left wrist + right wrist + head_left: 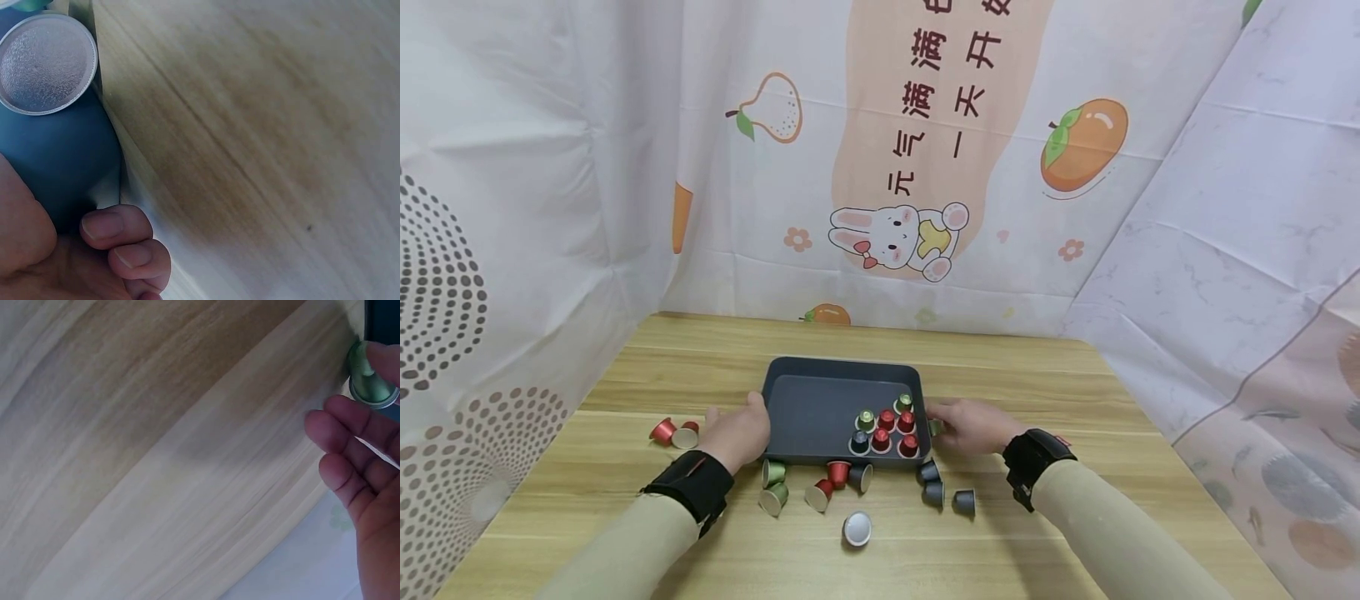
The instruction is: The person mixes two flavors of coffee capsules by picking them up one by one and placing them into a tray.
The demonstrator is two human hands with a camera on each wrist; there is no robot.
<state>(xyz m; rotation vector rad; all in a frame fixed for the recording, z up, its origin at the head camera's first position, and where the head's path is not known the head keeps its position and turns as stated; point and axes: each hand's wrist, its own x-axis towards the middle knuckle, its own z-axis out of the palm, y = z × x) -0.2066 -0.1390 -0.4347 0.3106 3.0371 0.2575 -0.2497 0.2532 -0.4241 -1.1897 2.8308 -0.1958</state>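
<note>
While the green capsule (370,384) lies just outside the right wall of the dark tray (816,408), it sits directly left of the right hand (967,427), right at the fingertips. In the right wrist view its narrow end points up and its lidded end down, so its long axis runs roughly along that wall rather than across it. The thumb overlaps its body and a fingertip lies just by the rim; I cannot tell whether the two pinch it. The remaining fingers are loosely bent.

The tray's own long axis runs from hand to hand. At its left end the left hand (735,433) grips it, the wall between the thumb and curled fingers. The right hand is clearly the nearer one to the green capsule.

Inside the tray, seven capsules stand grouped toward the right end: four red capsules (881,439), two light green ones and one dark capsule (860,442).

On the counter (1037,379), along the tray's near side, lie green, red and dark capsules, with a white-lidded capsule (857,529) closer to the person. More red capsules (662,431) lie left of the left hand. Behind everything hangs a printed curtain (760,192).
</note>
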